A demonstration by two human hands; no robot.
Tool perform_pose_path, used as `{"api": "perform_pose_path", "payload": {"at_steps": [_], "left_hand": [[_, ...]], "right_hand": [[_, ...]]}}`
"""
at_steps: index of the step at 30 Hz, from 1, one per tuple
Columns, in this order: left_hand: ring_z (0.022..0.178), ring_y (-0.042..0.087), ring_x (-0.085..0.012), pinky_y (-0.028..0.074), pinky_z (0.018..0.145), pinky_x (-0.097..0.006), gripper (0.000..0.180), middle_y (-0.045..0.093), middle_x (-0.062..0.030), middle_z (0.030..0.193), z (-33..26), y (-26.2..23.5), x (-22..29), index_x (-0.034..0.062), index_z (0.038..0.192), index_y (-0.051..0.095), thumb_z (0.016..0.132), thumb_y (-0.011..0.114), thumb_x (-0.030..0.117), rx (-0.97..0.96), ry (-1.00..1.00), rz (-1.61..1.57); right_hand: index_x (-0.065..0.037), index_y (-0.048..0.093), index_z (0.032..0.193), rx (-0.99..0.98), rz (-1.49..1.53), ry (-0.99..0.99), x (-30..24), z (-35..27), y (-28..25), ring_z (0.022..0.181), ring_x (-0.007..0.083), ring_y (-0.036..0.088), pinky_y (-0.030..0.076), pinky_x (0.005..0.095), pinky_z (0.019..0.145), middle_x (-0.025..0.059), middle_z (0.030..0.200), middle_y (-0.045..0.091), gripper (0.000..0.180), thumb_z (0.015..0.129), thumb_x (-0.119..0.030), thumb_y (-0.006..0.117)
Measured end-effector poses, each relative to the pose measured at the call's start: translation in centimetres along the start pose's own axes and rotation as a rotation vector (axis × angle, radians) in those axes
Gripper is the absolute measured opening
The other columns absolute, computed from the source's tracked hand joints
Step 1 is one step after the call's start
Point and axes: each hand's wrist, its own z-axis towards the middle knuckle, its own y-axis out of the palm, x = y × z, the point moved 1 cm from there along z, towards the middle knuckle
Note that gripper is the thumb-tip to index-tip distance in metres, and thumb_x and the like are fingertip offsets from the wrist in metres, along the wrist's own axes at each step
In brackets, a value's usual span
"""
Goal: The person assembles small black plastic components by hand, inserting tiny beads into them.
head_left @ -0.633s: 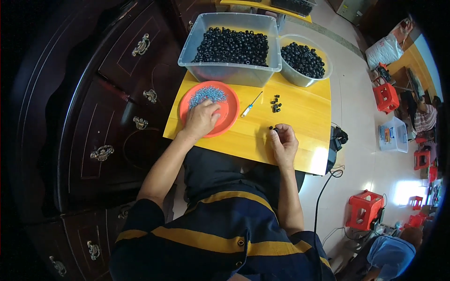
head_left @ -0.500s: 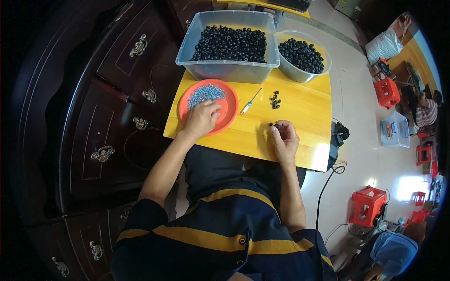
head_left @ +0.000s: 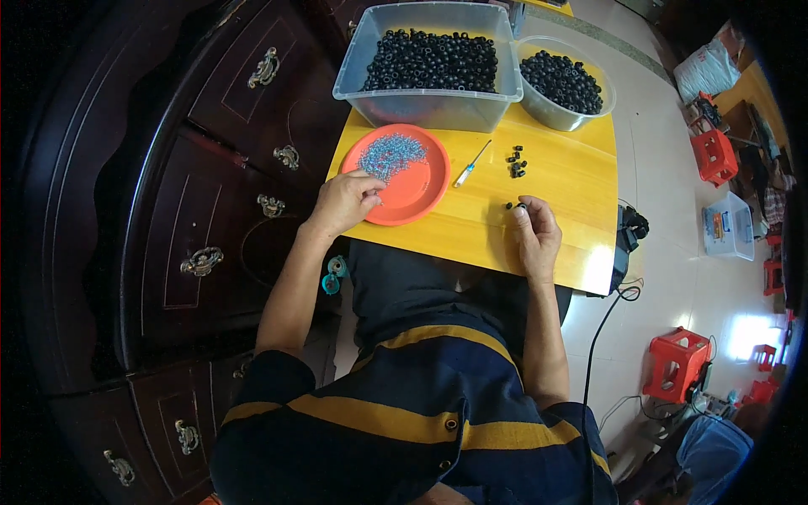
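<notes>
My left hand (head_left: 345, 202) rests on the near edge of an orange plate (head_left: 421, 187), fingers pinched at the small blue-grey pieces (head_left: 391, 155) piled on it. On the yellow table (head_left: 564, 181), my right hand (head_left: 532, 231) pinches a small black round part (head_left: 516, 205) at its fingertips. A little heap of the same black parts (head_left: 515, 162) lies beyond that hand. A small screwdriver with a blue tip (head_left: 470, 164) lies between plate and heap.
A clear rectangular bin (head_left: 433, 63) and a clear round bowl (head_left: 562, 84), both full of black parts, stand at the table's far edge. A dark wooden cabinet (head_left: 210, 168) with brass handles is on the left. Red stools (head_left: 680, 362) and a cable lie on the tiled floor at right.
My left hand has drawn back from the plate's middle to its near edge. My right hand stays in place with the black part.
</notes>
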Motion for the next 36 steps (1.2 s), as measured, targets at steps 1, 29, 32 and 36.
{"api": "perform_pose_path", "payload": {"at_steps": [1, 29, 32, 36], "left_hand": [[0.084, 0.068, -0.0268, 0.056, 0.074, -0.036, 0.015, 0.069, -0.0056, 0.090, -0.1, 0.2, -0.2, 0.0073, 0.095, 0.073, 0.081, 0.071, 0.011, -0.001, 0.002, -0.001], [0.071, 0.067, -0.0141, 0.054, 0.064, -0.026, 0.009, 0.068, -0.0074, 0.080, 1.0, 3.2, 14.5, -0.0005, 0.089, 0.065, 0.082, 0.071, -0.003, 0.128, 0.344, -0.620], [0.072, 0.066, -0.0117, 0.053, 0.064, -0.025, 0.011, 0.069, -0.0068, 0.082, 1.1, 4.0, 15.4, -0.0012, 0.090, 0.068, 0.081, 0.074, -0.003, 0.071, 0.357, -0.653], [0.070, 0.067, -0.0152, 0.053, 0.062, -0.027, 0.010, 0.069, -0.0082, 0.081, 1.5, 4.5, 15.7, -0.0008, 0.089, 0.068, 0.081, 0.074, -0.001, 0.029, 0.369, -0.614]], "right_hand": [[-0.002, 0.065, 0.113, 0.005, -0.030, -0.016, -0.1, 0.0, 0.0, 0.093, 0.0116, 0.063, 0.052, 0.0261, 0.085, 0.0039, 0.100, 0.068, 0.020, 0.094, -0.008, 0.066], [-0.003, 0.063, 0.118, -0.230, 0.568, 0.236, -3.7, -2.8, 0.1, 0.088, 0.0130, 0.064, 0.052, 0.0268, 0.085, 0.0083, 0.103, 0.070, 0.023, 0.095, -0.009, 0.064], [-0.003, 0.063, 0.116, -0.252, 0.587, 0.240, -3.4, -3.0, -0.1, 0.088, 0.0131, 0.064, 0.053, 0.0269, 0.085, 0.0069, 0.101, 0.069, 0.022, 0.095, -0.009, 0.065], [-0.002, 0.064, 0.114, -0.303, 0.587, 0.258, -3.7, -3.0, -0.2, 0.088, 0.0124, 0.064, 0.053, 0.0267, 0.085, 0.0039, 0.098, 0.068, 0.020, 0.094, -0.009, 0.066]]}}
